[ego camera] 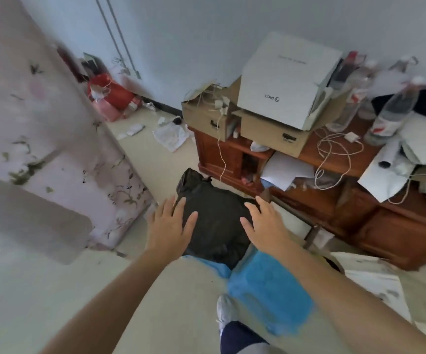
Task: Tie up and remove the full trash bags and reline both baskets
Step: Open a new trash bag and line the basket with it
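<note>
The left hand [171, 226] and right hand [265, 227] are spread wide over the black bag [217, 215], holding nothing. A careless grab could tear it open.

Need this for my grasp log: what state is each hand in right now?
Left hand: open, fingers spread at the black trash bag, gripping nothing.
Right hand: open, fingers spread at the same bag, gripping nothing.

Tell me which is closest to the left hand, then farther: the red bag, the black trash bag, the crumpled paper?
1. black trash bag, right at the left hand.
2. crumpled paper, on the floor ahead.
3. red bag, far corner by the wall.
</note>
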`<state>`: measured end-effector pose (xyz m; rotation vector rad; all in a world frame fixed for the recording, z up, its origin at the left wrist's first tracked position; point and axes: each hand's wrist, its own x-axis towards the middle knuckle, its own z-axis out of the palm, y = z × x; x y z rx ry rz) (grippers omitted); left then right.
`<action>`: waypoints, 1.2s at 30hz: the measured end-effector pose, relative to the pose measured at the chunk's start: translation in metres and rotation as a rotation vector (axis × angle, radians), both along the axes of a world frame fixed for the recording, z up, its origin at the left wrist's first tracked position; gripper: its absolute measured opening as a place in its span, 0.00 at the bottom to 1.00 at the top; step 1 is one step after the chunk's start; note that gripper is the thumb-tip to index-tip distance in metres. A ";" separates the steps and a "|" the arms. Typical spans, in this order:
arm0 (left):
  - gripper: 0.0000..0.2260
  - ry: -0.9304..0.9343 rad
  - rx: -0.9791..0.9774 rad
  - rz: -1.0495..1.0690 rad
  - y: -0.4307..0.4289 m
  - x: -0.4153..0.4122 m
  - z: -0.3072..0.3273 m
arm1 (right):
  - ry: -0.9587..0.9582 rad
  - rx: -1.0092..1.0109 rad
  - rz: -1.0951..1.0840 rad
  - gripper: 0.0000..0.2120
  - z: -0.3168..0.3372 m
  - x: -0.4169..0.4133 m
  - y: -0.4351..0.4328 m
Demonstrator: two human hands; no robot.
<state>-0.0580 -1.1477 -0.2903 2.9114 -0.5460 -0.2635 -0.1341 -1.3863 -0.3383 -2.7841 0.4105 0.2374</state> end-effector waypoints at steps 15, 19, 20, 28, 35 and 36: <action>0.24 0.354 0.089 -0.197 -0.016 0.183 -0.215 | 0.315 0.204 -0.311 0.28 -0.179 0.143 0.010; 0.23 0.422 0.082 -0.153 -0.016 0.201 -0.316 | 0.346 0.232 -0.435 0.32 -0.268 0.145 0.037; 0.24 0.433 0.062 -0.151 -0.015 0.201 -0.338 | 0.335 0.238 -0.459 0.32 -0.290 0.145 0.046; 0.21 0.314 -0.014 -0.301 0.008 0.199 -0.417 | 0.129 -0.015 -0.484 0.23 -0.374 0.132 0.100; 0.08 0.325 -0.261 -0.135 0.024 0.199 -0.329 | -0.020 0.185 -0.437 0.10 -0.278 0.146 0.097; 0.07 0.311 -0.297 -0.105 0.024 0.202 -0.309 | -0.025 0.212 -0.438 0.09 -0.257 0.150 0.094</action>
